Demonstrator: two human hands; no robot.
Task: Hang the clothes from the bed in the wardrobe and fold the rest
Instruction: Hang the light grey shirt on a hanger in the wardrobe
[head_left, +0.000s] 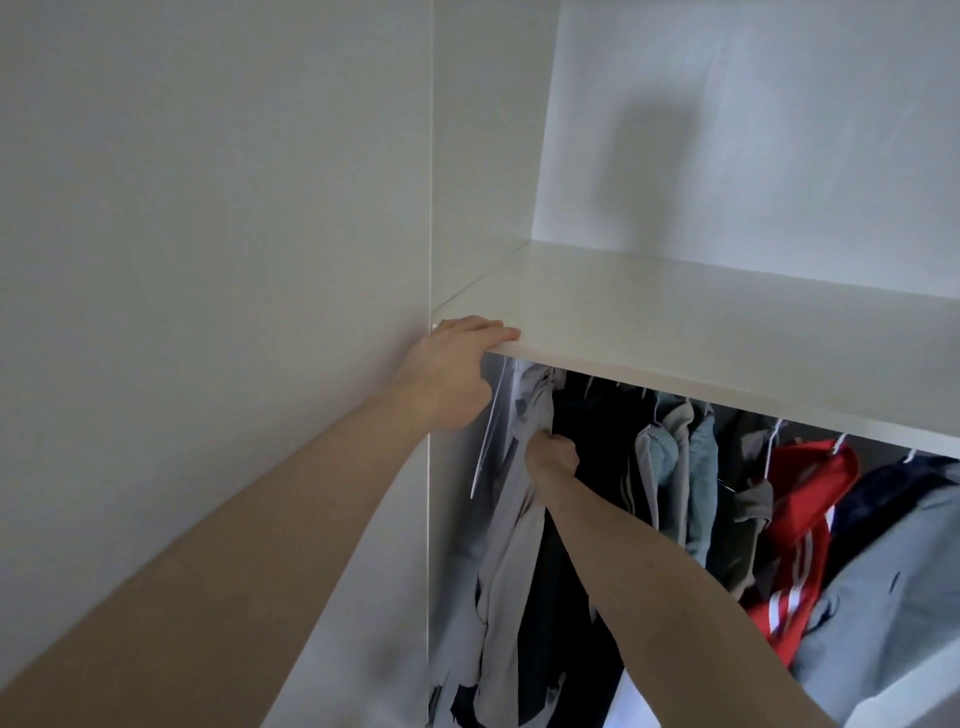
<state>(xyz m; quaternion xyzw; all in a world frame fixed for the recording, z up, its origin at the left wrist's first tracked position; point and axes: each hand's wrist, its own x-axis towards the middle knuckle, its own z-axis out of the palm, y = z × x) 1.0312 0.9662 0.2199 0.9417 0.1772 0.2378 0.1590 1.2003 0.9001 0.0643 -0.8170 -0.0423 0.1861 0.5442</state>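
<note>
- The left hand rests on the near left corner of the white wardrobe shelf, fingers laid flat over its smooth front edge, thumb below; it grasps nothing else.
- The right hand is curled into a fist around the top of a pale grey garment, soft and creased, which hangs at the far left end of the row under the shelf.
- Just left of that garment a thin white hanger slants down against the wardrobe's side panel.
- To the right hang dark clothes, then faded blue denim jeans, then a red track jacket with three white stripes down the sleeve; no writing can be read.
- Nearest on the right, a grey-blue garment fills the corner.
- The smooth white upper compartment wall carries a soft shadow.
</note>
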